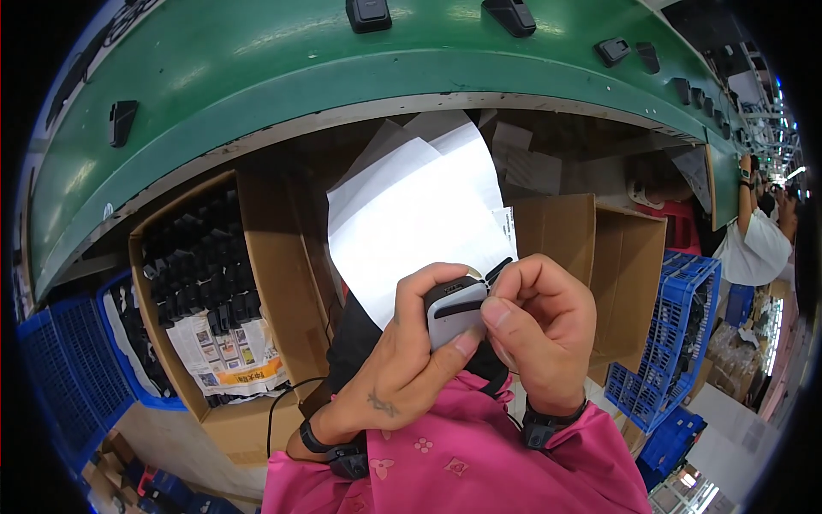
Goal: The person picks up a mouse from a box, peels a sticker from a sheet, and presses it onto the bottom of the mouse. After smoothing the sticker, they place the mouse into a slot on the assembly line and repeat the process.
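My left hand (399, 355) is wrapped round a small rounded device with a grey face and black sides (454, 310), held up over my lap. The device's black end with small openings points up and away. Its exact kind I cannot make out. My right hand (541, 330) is closed in a pinch at the device's right edge, thumb and forefinger together. A thin black piece (499, 270) juts out between those fingers and the device; the fingers hide the rest of it. Beyond the hands lie white paper sheets (411, 206).
A green bench (282, 77) curves across the far side, with several black devices like a cradle (369, 14) on it. An open carton (224, 420) of black parts stands left; another carton (629, 291) and blue crates (664, 334) stand right. A co-worker (758, 244) is far right.
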`<action>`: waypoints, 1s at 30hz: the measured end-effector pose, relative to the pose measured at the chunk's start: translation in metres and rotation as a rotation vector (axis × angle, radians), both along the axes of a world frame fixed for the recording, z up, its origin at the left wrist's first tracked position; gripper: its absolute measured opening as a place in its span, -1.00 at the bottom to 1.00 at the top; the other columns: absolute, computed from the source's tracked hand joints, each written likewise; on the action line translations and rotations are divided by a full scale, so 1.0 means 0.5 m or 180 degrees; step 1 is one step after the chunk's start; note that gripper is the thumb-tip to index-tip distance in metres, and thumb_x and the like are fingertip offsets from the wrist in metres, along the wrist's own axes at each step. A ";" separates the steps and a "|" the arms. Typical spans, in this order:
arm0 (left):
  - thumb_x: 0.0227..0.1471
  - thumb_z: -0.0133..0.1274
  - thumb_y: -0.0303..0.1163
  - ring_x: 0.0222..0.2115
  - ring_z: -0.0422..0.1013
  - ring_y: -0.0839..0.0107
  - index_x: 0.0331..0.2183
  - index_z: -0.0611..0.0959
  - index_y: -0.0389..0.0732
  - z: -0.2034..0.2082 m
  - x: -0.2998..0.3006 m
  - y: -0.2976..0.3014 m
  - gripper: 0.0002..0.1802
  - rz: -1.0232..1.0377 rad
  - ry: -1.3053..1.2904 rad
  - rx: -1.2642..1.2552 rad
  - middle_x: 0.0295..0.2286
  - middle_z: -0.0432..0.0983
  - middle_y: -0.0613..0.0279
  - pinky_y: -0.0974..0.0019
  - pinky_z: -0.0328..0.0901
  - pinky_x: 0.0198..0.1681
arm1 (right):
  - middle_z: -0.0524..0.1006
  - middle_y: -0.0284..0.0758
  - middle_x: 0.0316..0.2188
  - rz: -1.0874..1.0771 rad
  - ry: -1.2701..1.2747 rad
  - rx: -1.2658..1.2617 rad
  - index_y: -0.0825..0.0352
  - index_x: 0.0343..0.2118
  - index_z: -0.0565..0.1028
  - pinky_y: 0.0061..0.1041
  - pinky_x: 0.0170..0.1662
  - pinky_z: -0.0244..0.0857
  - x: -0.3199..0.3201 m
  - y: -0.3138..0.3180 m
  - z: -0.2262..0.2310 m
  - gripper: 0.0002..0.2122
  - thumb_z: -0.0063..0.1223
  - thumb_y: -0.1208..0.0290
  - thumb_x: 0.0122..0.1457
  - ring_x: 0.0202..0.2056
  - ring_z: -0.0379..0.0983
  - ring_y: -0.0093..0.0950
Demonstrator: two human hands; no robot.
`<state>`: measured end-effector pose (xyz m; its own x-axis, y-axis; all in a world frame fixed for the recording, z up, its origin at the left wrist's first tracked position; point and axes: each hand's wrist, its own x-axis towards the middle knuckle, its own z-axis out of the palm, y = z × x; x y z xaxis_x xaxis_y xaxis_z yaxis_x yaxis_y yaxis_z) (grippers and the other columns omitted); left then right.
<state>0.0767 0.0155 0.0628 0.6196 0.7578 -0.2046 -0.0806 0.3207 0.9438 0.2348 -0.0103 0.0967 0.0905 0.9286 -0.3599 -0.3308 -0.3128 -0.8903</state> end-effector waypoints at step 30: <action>0.12 -0.13 -0.44 -0.39 0.28 0.54 0.08 0.09 -0.16 -0.034 -0.009 0.001 -0.48 0.0103 -0.0404 -0.0807 -0.24 0.33 0.16 0.48 0.24 -0.30 | 0.33 -0.50 -0.72 0.0073 -0.0067 -0.0271 0.32 -0.55 0.32 -0.77 -0.69 -0.06 0.020 0.024 -0.060 -0.81 0.09 0.51 0.11 -0.72 0.15 -0.80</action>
<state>0.0724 0.0159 0.0456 0.6286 0.7122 -0.3125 -0.2070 0.5406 0.8154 0.2448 0.0015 0.0667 0.0780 0.8967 -0.4358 -0.3041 -0.3949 -0.8669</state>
